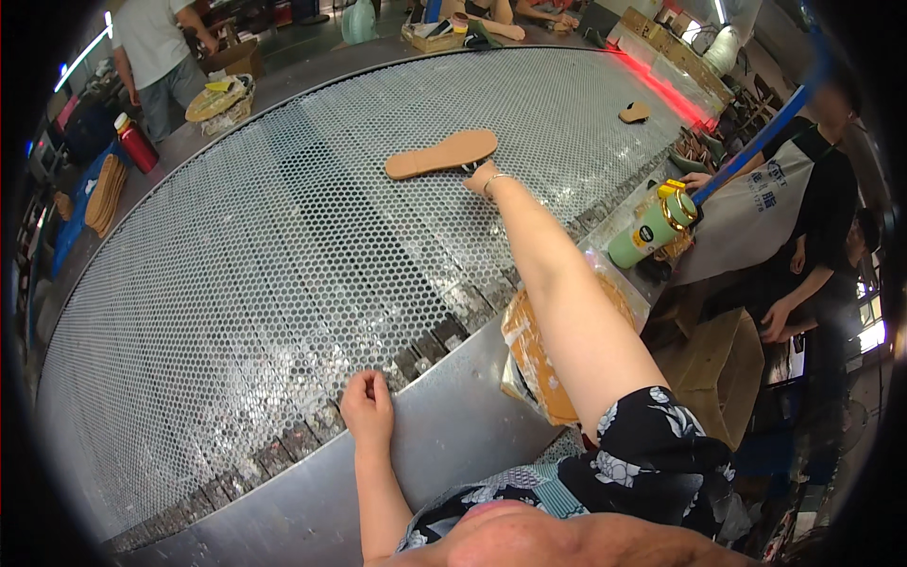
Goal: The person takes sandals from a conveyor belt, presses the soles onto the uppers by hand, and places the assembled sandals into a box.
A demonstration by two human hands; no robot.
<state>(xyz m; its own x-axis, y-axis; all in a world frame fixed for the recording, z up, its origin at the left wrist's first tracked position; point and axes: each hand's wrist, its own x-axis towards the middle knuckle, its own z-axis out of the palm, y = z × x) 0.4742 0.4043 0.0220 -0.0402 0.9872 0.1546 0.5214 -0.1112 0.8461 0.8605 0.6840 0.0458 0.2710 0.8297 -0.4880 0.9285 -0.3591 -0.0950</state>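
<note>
My right arm stretches forward across a mesh conveyor belt, and my right hand grips a sandal by its near side. The sandal's tan sole faces up, and a bit of dark strap shows beside my fingers. A bracelet circles that wrist. My left hand rests by the belt's near edge, fingers curled in, with nothing visible in them. Farther off to the right, another tan shoe piece lies on the mesh.
A metal ledge borders the belt. Under my right arm is a round glue-smeared container; beyond it stands a green bottle. A cardboard box and co-workers are to the right. A red bottle and stacked soles sit left.
</note>
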